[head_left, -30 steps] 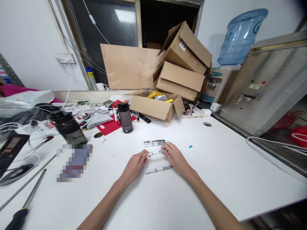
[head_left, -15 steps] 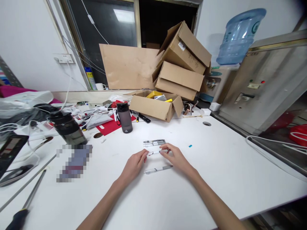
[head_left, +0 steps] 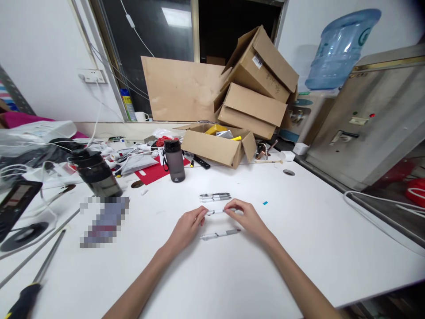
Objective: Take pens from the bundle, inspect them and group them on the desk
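I am holding a pen (head_left: 215, 212) crosswise between both hands, over the middle of the table (head_left: 308, 248); I cannot tell whether it is touching the top. My left hand (head_left: 187, 228) is pinching its left end, fingertips pressed together. My right hand (head_left: 247, 217) is pinching the right end between thumb and forefinger, with the other fingers curling loosely.

A spare pen (head_left: 221, 234) is lying flat just at 6 o'clock of the held one, between my wrists. A pen pair (head_left: 215, 197) is lying side by side near its 12 o'clock. A blue scrap (head_left: 265, 203) is sitting at 2 o'clock of my right hand. A bottle (head_left: 175, 160) is standing upright at 11 o'clock, an open box (head_left: 217, 148) at 12 o'clock beyond it, a dark jug (head_left: 96, 175) at 10 o'clock, and a screwdriver (head_left: 26, 297) is lying well apart at 8 o'clock.
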Demonstrator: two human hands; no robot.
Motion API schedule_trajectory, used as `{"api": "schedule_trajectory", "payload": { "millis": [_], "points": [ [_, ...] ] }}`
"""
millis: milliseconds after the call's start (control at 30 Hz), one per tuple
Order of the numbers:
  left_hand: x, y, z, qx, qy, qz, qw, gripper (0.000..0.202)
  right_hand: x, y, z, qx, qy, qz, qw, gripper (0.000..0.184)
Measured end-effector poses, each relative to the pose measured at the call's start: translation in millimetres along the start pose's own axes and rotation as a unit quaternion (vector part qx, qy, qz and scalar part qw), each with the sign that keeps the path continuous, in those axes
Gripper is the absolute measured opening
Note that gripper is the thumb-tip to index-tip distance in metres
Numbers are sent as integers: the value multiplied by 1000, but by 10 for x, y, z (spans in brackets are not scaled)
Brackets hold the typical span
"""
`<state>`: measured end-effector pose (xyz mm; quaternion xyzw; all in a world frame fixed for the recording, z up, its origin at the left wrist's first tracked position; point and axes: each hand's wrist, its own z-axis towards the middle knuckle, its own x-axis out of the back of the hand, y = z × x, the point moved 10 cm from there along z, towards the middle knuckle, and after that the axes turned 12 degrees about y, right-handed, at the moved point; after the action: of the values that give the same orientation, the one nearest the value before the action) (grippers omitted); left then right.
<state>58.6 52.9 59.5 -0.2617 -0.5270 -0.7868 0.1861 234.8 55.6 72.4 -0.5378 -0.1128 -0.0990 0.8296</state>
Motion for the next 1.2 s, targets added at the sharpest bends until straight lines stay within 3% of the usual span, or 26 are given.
{"api": "schedule_trajectory", "payload": {
  "millis": [67,233,400,500,833,1200],
  "points": [
    [-6,-1,-2,4,-1,-7,1000,44,23,-44,4,14,6,3,1000,15],
    [-10,-1,-6,0,2,-11,1000,44,-11,77,0,-48,-8,8,999,21],
    [-35,-19,-16,8,0,-25,1000,46,16,-47,15,24,8,3,1000,14],
    [-41,-3,-20,9,0,-43,999,46,25,5,13,-2,15,-8,1000,17],
    [-94,-112,2,52,-2,-94,994,50,208,129,88,-35,105,106,988,20],
    [3,-91,53,33,18,-88,995,48,252,229,101,-42,106,43,993,30]
  ]
}}
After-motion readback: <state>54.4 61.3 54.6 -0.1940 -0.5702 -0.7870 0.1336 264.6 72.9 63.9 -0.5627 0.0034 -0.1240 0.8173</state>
